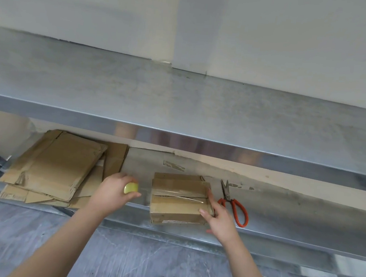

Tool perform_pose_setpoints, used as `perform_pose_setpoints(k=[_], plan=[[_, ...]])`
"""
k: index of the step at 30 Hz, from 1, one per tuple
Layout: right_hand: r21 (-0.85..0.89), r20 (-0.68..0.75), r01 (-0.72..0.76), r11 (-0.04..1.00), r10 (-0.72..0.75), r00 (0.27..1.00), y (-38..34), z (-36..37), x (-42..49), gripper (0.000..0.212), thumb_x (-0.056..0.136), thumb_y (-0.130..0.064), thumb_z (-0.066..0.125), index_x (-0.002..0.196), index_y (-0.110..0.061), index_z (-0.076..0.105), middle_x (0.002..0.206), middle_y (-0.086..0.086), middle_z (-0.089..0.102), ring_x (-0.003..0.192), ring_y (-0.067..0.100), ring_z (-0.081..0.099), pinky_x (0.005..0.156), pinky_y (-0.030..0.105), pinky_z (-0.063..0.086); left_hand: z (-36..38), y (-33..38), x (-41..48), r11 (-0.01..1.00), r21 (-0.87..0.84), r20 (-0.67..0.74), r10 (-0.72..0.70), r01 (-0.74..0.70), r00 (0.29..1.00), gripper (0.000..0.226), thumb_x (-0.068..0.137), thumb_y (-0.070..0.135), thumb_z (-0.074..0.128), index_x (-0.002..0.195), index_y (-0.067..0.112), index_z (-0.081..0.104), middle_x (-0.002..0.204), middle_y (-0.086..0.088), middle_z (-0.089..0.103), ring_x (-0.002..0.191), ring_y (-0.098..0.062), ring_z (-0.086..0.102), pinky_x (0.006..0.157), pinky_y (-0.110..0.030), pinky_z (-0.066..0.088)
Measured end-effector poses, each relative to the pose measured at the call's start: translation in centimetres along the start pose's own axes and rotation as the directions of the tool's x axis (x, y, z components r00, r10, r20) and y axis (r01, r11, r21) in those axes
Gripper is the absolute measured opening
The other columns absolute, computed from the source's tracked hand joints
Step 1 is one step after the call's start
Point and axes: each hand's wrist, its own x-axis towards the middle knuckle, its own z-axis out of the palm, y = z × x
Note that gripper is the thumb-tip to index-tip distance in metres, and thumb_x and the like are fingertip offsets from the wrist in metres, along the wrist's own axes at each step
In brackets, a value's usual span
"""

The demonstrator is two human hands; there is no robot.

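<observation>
Box [178, 197]: brown cardboard, seam taped with clear tape, sits at the lower shelf [283, 207] front edge. Right hand [221, 219] lies flat on its right end, fingers straight, not clenched. Left hand [113, 189] clenched round a small yellow thing [130, 187], just left of the box. Scissors [235, 207] just right, red handles. Flat cardboard [55, 165] stacked left. Upper shelf [181, 106] overhangs it all. Count: one box, one scissors, several flats.

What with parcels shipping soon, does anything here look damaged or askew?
The cardboard box overhangs the front edge of the lower shelf, its taped flaps gaping. The flattened cartons lie skewed. Left hand grips a yellow object; right hand rests on the box.
</observation>
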Motion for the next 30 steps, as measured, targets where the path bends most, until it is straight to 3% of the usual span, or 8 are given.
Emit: perform_pose_setpoints(k=[4, 8, 11, 14, 18, 21, 23, 30], plan=[[0.015, -0.004, -0.021, 1.0, 0.022, 1.0, -0.3, 0.1, -0.3, 0.064, 0.094, -0.034, 0.061, 0.142, -0.058, 0.025, 0.132, -0.007, 0.04, 0.105, 0.022, 0.059, 0.07, 0.036, 0.062, 1.5, -0.7, 0.0, 0.998, 0.049, 0.088, -0.04, 0.036, 0.995, 0.048, 0.082, 0.052, 0.068, 0.118, 0.021, 0.067, 0.106, 0.001, 0.062, 0.102, -0.018, 0.057, 0.086, -0.03, 0.045], [0.045, -0.013, -0.046, 0.998, 0.046, 0.999, -0.4, 0.4, -0.6, 0.064, 0.095, -0.032, 0.061, 0.143, -0.055, 0.026, 0.138, 0.0, 0.041, 0.114, 0.025, 0.053, 0.071, 0.038, 0.062, 2.4, -1.3, 0.3, 0.994, 0.092, 0.054, -0.057, 0.052, 0.997, 0.049, 0.085, 0.058, 0.059, 0.122, 0.026, 0.064, 0.112, 0.002, 0.06, 0.107, -0.017, 0.054, 0.09, -0.031, 0.043], [0.094, -0.02, -0.046, 0.994, 0.048, 0.999, -0.2, 0.6, -1.2, 0.063, 0.095, -0.031, 0.06, 0.14, -0.058, 0.024, 0.154, -0.001, 0.031, 0.116, 0.014, 0.044, 0.069, 0.033, 0.061, 2.5, -1.0, 1.1, 0.978, 0.207, 0.092, -0.009, -0.011, 0.996, 0.051, 0.087, 0.061, 0.053, 0.127, 0.03, 0.06, 0.114, 0.003, 0.056, 0.108, -0.016, 0.05, 0.089, -0.029, 0.041], [0.112, -0.043, -0.052, 0.992, 0.057, 0.997, -0.2, 0.7, -1.6, 0.064, 0.095, -0.032, 0.06, 0.139, -0.058, 0.021, 0.156, -0.001, 0.028, 0.121, 0.016, 0.044, 0.077, 0.038, 0.06, 2.7, -0.8, 1.7, 0.937, 0.333, 0.158, 0.05, -0.101, 0.986, 0.056, 0.088, 0.065, 0.045, 0.134, 0.032, 0.052, 0.123, 0.004, 0.051, 0.113, -0.018, 0.046, 0.091, -0.031, 0.038], [0.03, -0.07, -0.033, 0.999, 0.035, 0.997, 0.0, 1.0, -1.4, 0.067, 0.096, -0.035, 0.058, 0.145, -0.052, 0.017, 0.158, 0.001, 0.026, 0.138, 0.024, 0.036, 0.105, 0.051, 0.044, 2.6, -1.5, 1.9, 0.938, 0.311, 0.225, 0.081, -0.151, 0.971, 0.06, 0.09, 0.064, 0.041, 0.141, 0.032, 0.043, 0.133, 0.004, 0.045, 0.121, -0.02, 0.04, 0.098, -0.033, 0.034], [-0.049, -0.105, -0.005, 0.999, 0.0, 0.994, 0.1, 1.4, -1.5, 0.067, 0.096, -0.039, 0.057, 0.145, -0.052, 0.014, 0.158, 0.003, 0.028, 0.124, 0.022, 0.046, 0.105, 0.035, 0.039, 2.2, -2.5, 1.4, 0.987, 0.107, 0.227, 0.09, -0.117, 0.97, 0.055, 0.092, 0.054, 0.05, 0.142, 0.032, 0.041, 0.14, 0.005, 0.043, 0.128, -0.018, 0.037, 0.104, -0.032, 0.029], [-0.171, -0.152, 0.019, 0.985, -0.045, 0.987, 0.1, 1.6, -1.8, 0.067, 0.095, -0.045, 0.055, 0.143, -0.053, 0.009, 0.156, 0.005, 0.032, 0.13, 0.021, 0.043, 0.11, 0.035, 0.034, 1.9, -2.8, 1.0, 0.994, -0.015, 0.197, 0.105, -0.104, 0.975, 0.051, 0.091, 0.046, 0.059, 0.136, 0.029, 0.045, 0.136, 0.007, 0.048, 0.125, -0.014, 0.041, 0.103, -0.028, 0.031], [-0.539, -0.232, 0.006, 0.842, -0.155, 0.96, 0.0, 1.4, -3.0, 0.066, 0.094, -0.065, 0.037, 0.151, -0.048, 0.01, 0.153, 0.002, 0.03, 0.141, 0.019, 0.027, 0.111, 0.041, 0.035, 1.6, -2.0, 1.1, 0.993, 0.006, 0.129, 0.114, -0.116, 0.985, 0.036, 0.088, 0.039, 0.065, 0.119, 0.024, 0.055, 0.118, 0.008, 0.055, 0.108, -0.013, 0.052, 0.093, -0.028, 0.039]])
